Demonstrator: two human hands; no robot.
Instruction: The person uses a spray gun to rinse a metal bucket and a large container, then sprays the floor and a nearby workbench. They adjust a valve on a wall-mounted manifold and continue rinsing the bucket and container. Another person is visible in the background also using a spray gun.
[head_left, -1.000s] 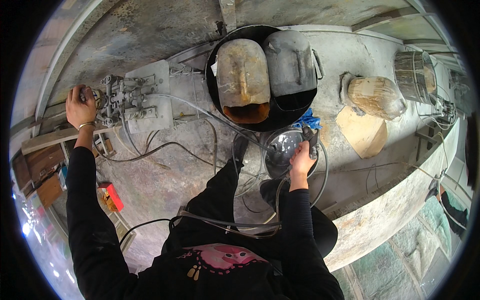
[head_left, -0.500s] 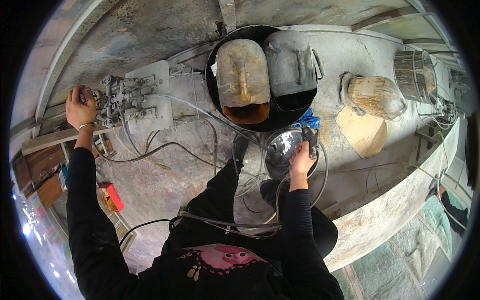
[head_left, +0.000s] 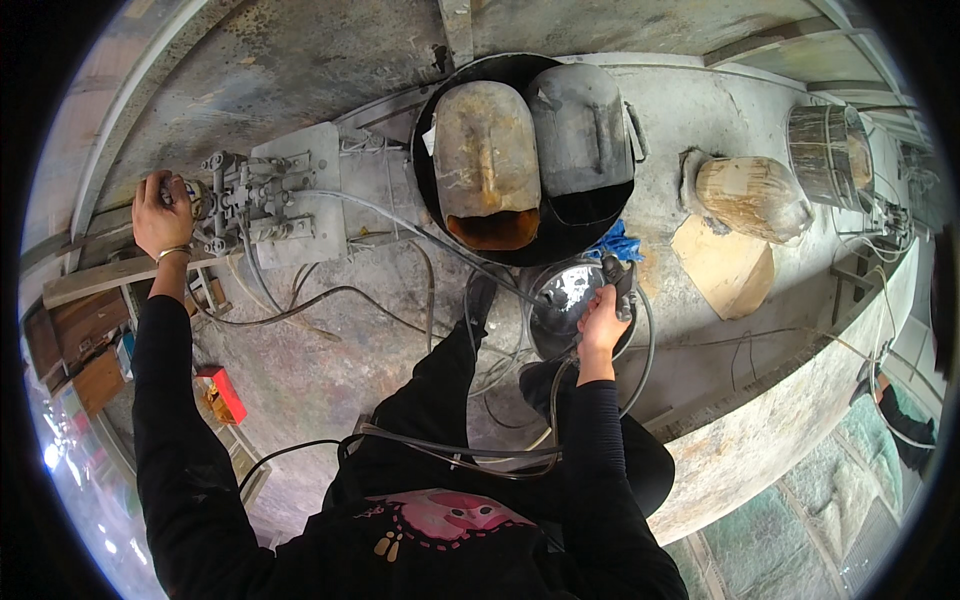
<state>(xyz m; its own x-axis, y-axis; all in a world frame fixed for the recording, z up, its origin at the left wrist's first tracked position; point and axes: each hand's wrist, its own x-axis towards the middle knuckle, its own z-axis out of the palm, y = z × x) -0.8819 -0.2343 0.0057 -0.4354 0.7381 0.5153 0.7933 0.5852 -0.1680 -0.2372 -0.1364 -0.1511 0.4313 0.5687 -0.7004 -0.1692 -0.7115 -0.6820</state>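
Observation:
Far out at the left, my left hand (head_left: pixel 163 215) has its fingers curled round a round knob (head_left: pixel 196 200). The knob sits on the end of a dusty metal pump and valve assembly (head_left: pixel 235 200) with hoses running from it. My right hand (head_left: pixel 602 325) grips a dark spray gun (head_left: pixel 624 282), its front end pointing away from me. The gun is over the right side of a round bucket (head_left: pixel 560 300), whose inside looks dark and shiny. A grey hose (head_left: pixel 380 208) runs from the assembly into this bucket. My palm hides part of the gun's handle.
Two cut-open jerrycans (head_left: pixel 487 150) lie in a large black tub (head_left: pixel 430 200) beyond the bucket. Rightward are a stained container (head_left: pixel 750 192), cardboard (head_left: pixel 725 262) and a dirty bucket (head_left: pixel 825 155). Loose hoses (head_left: pixel 350 290) cross the floor by my legs. Another person's sleeve (head_left: pixel 903 425) shows far right.
Both my hands keep their places and grips. At the far right the other person's arm has shifted slightly, and a bit of bare hand shows there now.

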